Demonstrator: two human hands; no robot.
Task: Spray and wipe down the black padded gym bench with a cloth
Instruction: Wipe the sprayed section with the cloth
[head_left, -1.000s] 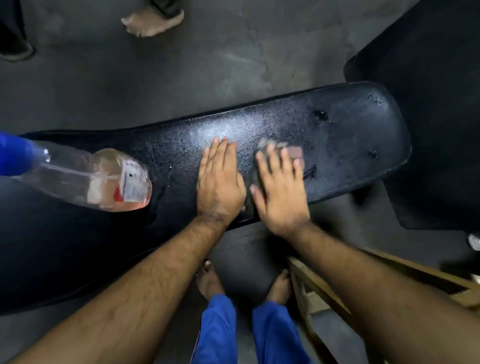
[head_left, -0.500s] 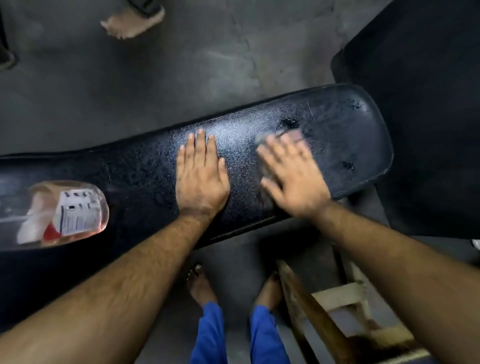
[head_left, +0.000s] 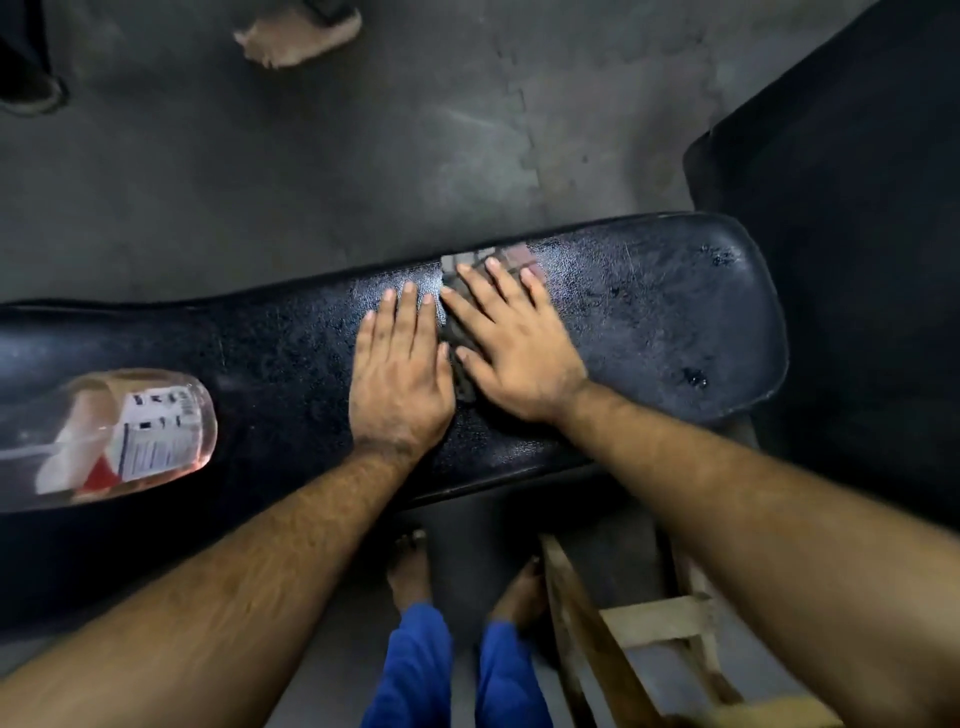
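The black padded bench (head_left: 665, 317) runs left to right across the view, its surface wet and shiny. My left hand (head_left: 400, 374) lies flat on the pad near the middle, fingers together, holding nothing. Right beside it, my right hand (head_left: 514, 343) presses flat on a grey checked cloth (head_left: 488, 260), whose far edge shows beyond my fingertips near the bench's far edge. A clear spray bottle (head_left: 119, 431) with pinkish liquid and a white label lies on the bench at the left.
A wooden frame (head_left: 639, 629) stands by my right leg below the bench. My bare feet (head_left: 410, 566) are on the grey concrete floor. A black mat (head_left: 857, 208) fills the right side. Another person's foot (head_left: 296, 36) is at the top.
My right hand has slid the cloth left and toward the bench's far edge, ending against my left hand. The left hand stayed planted; the view shifted slightly.
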